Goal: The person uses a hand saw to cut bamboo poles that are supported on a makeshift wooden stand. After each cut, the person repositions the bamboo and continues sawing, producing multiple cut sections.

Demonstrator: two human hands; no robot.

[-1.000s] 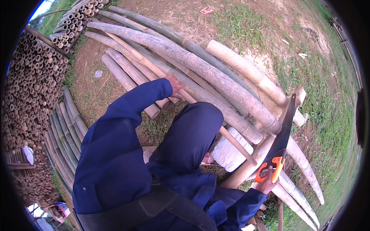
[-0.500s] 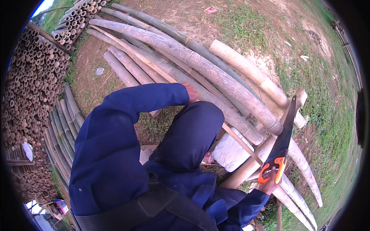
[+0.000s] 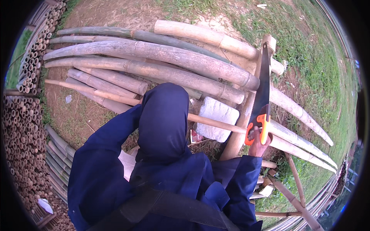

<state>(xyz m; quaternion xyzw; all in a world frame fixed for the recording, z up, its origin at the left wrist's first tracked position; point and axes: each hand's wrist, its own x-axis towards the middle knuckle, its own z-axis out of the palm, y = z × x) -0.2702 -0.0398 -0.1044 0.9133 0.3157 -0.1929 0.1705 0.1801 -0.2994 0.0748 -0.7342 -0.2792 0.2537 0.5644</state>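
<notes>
My right hand (image 3: 258, 145) is closed round the orange-and-black handle of a handsaw (image 3: 263, 86). The dark blade points away from me, its tip near the far end of a crosswise bamboo support (image 3: 235, 142). A slender bamboo pole (image 3: 216, 122) runs from the far left, behind my raised knee, to beside the saw handle. My left sleeve (image 3: 125, 119) reaches to this pole by the knee (image 3: 163, 115). My left hand is almost wholly hidden there, so its fingers do not show.
Thick bamboo poles (image 3: 162, 50) lie side by side ahead, some with ends over the support. A whitish block (image 3: 216, 118) sits under the slender pole. Stacked bamboo (image 3: 23, 142) stands at the left. More poles (image 3: 298, 144) lie on grass at the right.
My view has turned to the right, so the poles lie more level across it. My left hand has gone from sight behind the knee. The right still holds the handsaw.
</notes>
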